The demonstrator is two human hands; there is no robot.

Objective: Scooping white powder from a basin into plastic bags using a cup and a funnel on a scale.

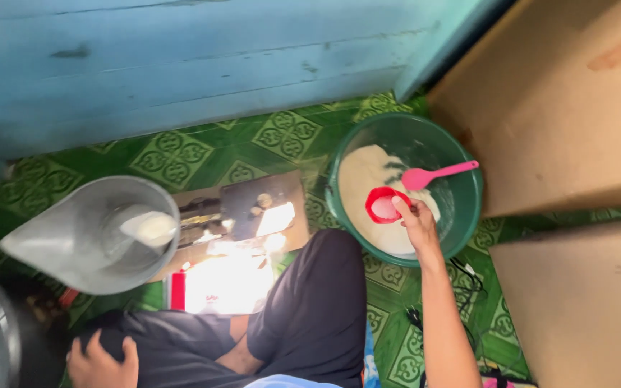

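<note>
- Right hand is reaching into the green basin, fingers wrapped over the rim of a small red cup, which is sitting right on top of the white powder inside the basin. It's tilting mouth-up, probably so it's scooping and not spilling.
- A pink scoop is lying just past the cup, its bowl resting in the powder and its handle propped on the basin's far rim, so it's staying clean and easy to reach.
- Left hand is nowhere near the basin; it's resting on the person's knee, fingers loosely curled and holding nothing, likely just bracing while they're sitting cross-legged.
- Well to the left of the basin, a clear plastic jug is standing with something pale in it; can't make out what.
- Between jug and basin, some flat glossy sheets are lying on the green patterned floor, catching glare.
- Cardboard boxes are crowding the basin's right side.
</note>
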